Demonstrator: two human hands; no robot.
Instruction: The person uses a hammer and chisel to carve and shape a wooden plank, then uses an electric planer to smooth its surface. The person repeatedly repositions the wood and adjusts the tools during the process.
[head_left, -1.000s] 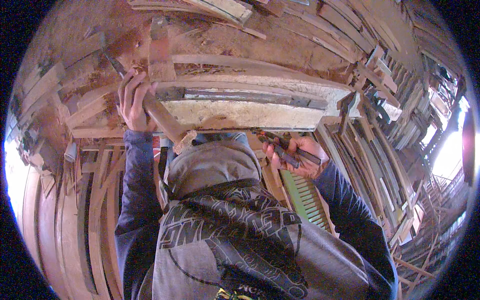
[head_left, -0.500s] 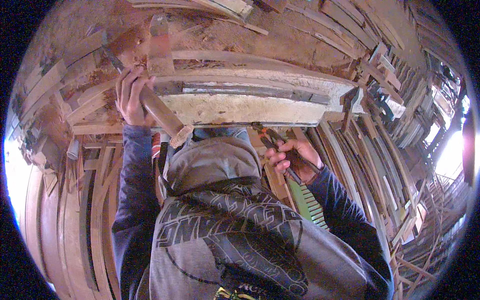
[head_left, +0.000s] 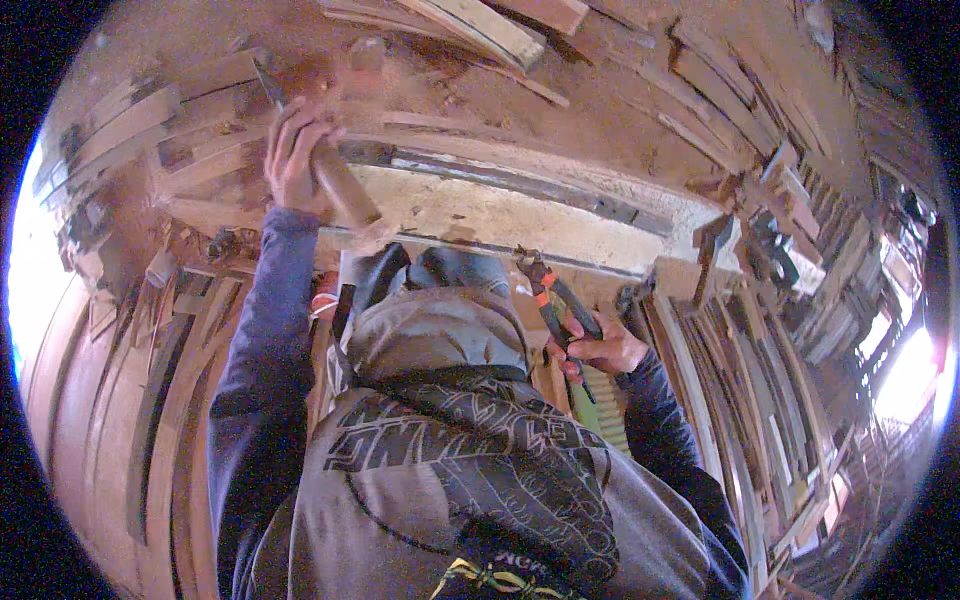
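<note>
My left hand (head_left: 294,160) is closed round a chisel (head_left: 343,187) above the left part of the workbench. Its thin dark blade points up and to the left, and its thick wooden handle slants down to the right, ending in a pale, frayed butt. In my right hand (head_left: 612,347) is a pair of dark pliers (head_left: 543,285) with orange marks near the joint. The jaws point up and to the left, close to the bench's near edge, and the handles lie in my fingers.
Before me runs the pale wooden bench (head_left: 500,222), with a long dark-edged strip (head_left: 530,182) lying along it. Long boards (head_left: 715,400) stand to the right, and more boards (head_left: 120,400) to the left. Offcuts (head_left: 480,25) and sawdust cover the ground beyond.
The left hand and chisel have shifted a little up and right in view. The pliers have tilted more upright, with the right hand lower. The whole view has shifted slightly.
</note>
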